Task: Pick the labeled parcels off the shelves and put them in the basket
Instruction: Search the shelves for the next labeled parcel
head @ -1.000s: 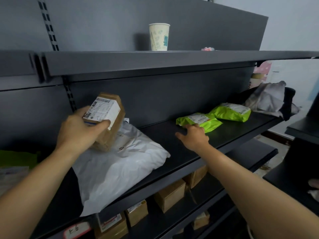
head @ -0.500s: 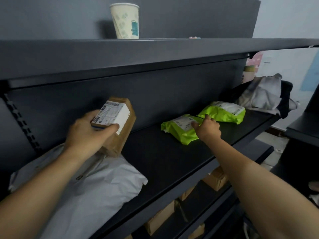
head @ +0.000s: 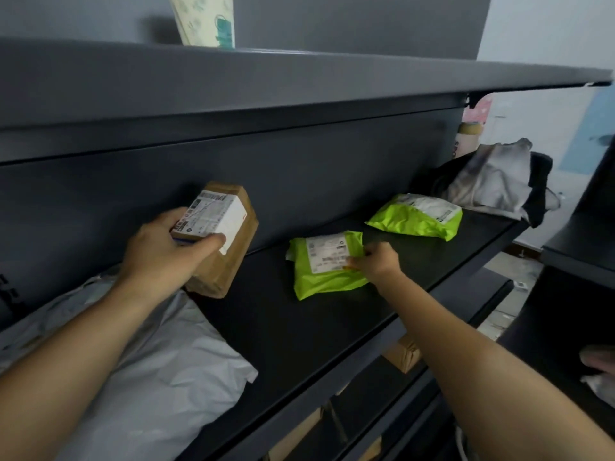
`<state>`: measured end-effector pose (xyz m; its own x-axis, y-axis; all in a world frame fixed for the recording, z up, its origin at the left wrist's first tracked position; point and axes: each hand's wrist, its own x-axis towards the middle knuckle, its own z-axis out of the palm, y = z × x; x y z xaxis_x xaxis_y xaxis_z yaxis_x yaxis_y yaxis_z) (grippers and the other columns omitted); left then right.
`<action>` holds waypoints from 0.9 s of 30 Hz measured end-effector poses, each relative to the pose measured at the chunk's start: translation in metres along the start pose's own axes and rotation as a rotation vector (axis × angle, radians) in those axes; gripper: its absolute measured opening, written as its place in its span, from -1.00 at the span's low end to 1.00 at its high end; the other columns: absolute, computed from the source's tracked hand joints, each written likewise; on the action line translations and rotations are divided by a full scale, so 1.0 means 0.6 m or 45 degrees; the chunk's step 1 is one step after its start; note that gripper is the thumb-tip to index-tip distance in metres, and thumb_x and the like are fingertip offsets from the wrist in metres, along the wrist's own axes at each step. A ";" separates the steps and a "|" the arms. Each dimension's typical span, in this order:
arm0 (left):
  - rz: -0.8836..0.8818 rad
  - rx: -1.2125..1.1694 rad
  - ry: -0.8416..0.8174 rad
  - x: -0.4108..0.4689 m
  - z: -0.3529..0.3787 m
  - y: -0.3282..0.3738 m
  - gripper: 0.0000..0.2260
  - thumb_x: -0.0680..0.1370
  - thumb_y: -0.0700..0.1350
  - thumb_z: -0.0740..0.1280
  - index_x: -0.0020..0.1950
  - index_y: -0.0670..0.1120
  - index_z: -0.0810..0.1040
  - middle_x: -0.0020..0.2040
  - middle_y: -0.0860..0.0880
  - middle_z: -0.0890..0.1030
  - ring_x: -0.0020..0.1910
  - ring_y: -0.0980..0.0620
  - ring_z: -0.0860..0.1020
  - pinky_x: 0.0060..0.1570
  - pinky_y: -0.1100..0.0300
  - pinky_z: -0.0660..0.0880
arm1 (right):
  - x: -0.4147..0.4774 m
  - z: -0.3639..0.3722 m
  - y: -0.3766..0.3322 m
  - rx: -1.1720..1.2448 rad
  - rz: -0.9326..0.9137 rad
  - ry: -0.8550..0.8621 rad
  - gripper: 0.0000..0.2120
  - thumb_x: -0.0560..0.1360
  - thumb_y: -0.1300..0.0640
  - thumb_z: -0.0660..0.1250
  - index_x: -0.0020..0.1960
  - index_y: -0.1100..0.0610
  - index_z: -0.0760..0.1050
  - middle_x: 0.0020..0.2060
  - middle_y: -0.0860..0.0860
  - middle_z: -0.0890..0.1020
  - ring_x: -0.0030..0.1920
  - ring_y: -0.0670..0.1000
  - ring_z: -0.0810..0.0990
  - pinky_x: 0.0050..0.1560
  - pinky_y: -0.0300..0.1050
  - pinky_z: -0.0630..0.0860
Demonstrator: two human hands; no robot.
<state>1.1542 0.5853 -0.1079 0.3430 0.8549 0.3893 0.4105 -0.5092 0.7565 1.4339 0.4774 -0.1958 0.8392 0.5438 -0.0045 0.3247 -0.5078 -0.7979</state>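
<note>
My left hand (head: 163, 251) grips a brown cardboard parcel (head: 229, 257) with a white label, held above the dark middle shelf (head: 299, 327). My right hand (head: 376, 261) pinches the right edge of a lime green labeled bag (head: 319, 277), which is pulled toward the shelf's front and slightly lifted. A second lime green labeled bag (head: 416, 216) lies further right on the same shelf. A large white poly mailer (head: 149, 377) lies on the shelf under my left arm. No basket is in view.
A paper cup (head: 206, 21) stands on the top shelf (head: 332, 78). A grey and black cloth bundle (head: 496, 181) sits at the shelf's right end. Brown boxes (head: 402, 354) fill the lower shelf. Another dark rack (head: 582, 247) stands at the right.
My right hand has taken hold of the nearer green bag and dragged it toward me, turning it. My left hand keeps the brown parcel. The view shifted right.
</note>
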 end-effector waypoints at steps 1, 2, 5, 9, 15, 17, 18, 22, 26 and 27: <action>0.002 -0.012 -0.005 -0.001 0.002 0.004 -0.54 0.37 -0.03 0.49 0.26 0.03 0.51 0.01 0.11 0.55 0.03 0.05 0.53 0.02 0.16 0.45 | -0.006 0.001 0.003 0.011 -0.020 -0.018 -0.58 0.43 0.09 0.46 0.19 0.31 0.53 -0.06 0.15 0.57 -0.03 0.05 0.55 -0.14 -0.16 0.38; 0.007 -0.027 -0.011 -0.003 0.004 0.008 -0.53 0.37 -0.03 0.48 0.26 0.03 0.51 0.02 0.10 0.55 0.03 0.05 0.53 0.01 0.16 0.45 | -0.013 -0.002 0.003 0.006 -0.046 -0.030 -0.61 0.44 0.10 0.45 0.17 0.31 0.55 -0.09 0.12 0.56 -0.08 0.02 0.52 -0.17 -0.18 0.35; 0.032 -0.054 -0.027 -0.009 0.009 0.019 -0.55 0.38 -0.05 0.48 0.25 0.03 0.51 0.02 0.09 0.56 0.01 0.06 0.52 -0.03 0.18 0.42 | -0.029 -0.012 -0.005 -0.089 -0.138 -0.051 -0.73 0.49 0.17 0.36 0.17 0.22 0.57 0.02 0.14 0.62 -0.02 0.05 0.56 -0.13 -0.16 0.42; 0.059 -0.092 -0.053 -0.025 0.007 0.028 -0.55 0.37 -0.04 0.48 0.25 0.04 0.51 0.04 0.08 0.58 0.05 0.05 0.54 -0.04 0.18 0.43 | -0.047 -0.023 -0.007 -0.162 -0.185 -0.064 -0.64 0.54 0.23 0.23 0.33 0.13 0.46 0.22 0.11 0.56 0.19 0.10 0.53 0.08 -0.13 0.45; 0.099 -0.136 -0.080 -0.041 -0.003 0.030 -0.48 0.36 0.01 0.48 0.30 0.03 0.49 0.13 0.06 0.59 0.08 0.03 0.55 0.05 0.09 0.51 | -0.107 -0.042 -0.005 0.021 -0.233 0.066 -0.57 0.58 0.16 0.24 0.43 0.18 0.33 0.37 0.11 0.42 0.33 0.10 0.42 0.20 -0.19 0.35; 0.107 -0.176 -0.137 -0.052 0.000 0.044 -0.45 0.35 0.04 0.49 0.31 0.03 0.47 0.11 0.09 0.56 0.08 0.05 0.53 0.03 0.12 0.49 | -0.150 -0.060 -0.007 0.187 -0.269 0.090 -0.58 0.58 0.09 0.24 0.40 0.21 0.37 0.33 0.10 0.48 0.33 0.07 0.43 0.25 -0.20 0.32; 0.114 -0.217 -0.176 -0.058 0.005 0.053 -0.43 0.32 0.07 0.49 0.30 0.03 0.47 0.08 0.09 0.56 0.06 0.06 0.54 0.02 0.14 0.49 | -0.175 -0.069 -0.010 0.301 -0.278 0.083 -0.58 0.58 0.05 0.24 0.39 0.20 0.37 0.31 0.10 0.49 0.32 0.06 0.44 0.28 -0.17 0.33; 0.213 -0.382 -0.363 -0.100 0.039 0.097 -0.36 0.20 0.14 0.45 0.26 0.03 0.51 0.07 0.09 0.60 0.04 0.10 0.57 0.02 0.18 0.51 | -0.274 -0.111 -0.013 0.665 -0.219 -0.085 -0.49 0.58 -0.03 0.19 0.48 0.09 0.22 0.32 0.03 0.45 0.22 0.01 0.50 0.27 -0.06 0.44; 0.415 -0.360 -0.674 -0.157 0.080 0.127 -0.33 0.26 0.05 0.53 0.34 0.01 0.45 0.14 0.07 0.57 0.08 0.12 0.55 0.06 0.17 0.52 | -0.346 -0.156 0.030 0.657 -0.245 -0.022 -0.17 0.45 -0.02 0.40 0.54 -0.07 -0.04 0.44 -0.02 0.28 0.30 -0.05 0.43 0.33 0.01 0.41; 0.495 -0.321 -0.764 -0.172 0.092 0.131 -0.34 0.28 0.02 0.54 0.35 0.01 0.43 0.18 0.07 0.54 0.11 0.12 0.53 0.09 0.16 0.51 | -0.359 -0.168 0.047 0.628 -0.239 0.016 -0.07 0.38 0.00 0.48 0.53 -0.09 -0.06 0.46 -0.03 0.24 0.34 -0.04 0.39 0.35 0.04 0.38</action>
<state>1.1976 0.4516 -0.1175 0.8542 0.3808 0.3542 -0.0147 -0.6631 0.7484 1.3062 0.2786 -0.1569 0.7924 0.5857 0.1704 0.2286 -0.0261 -0.9732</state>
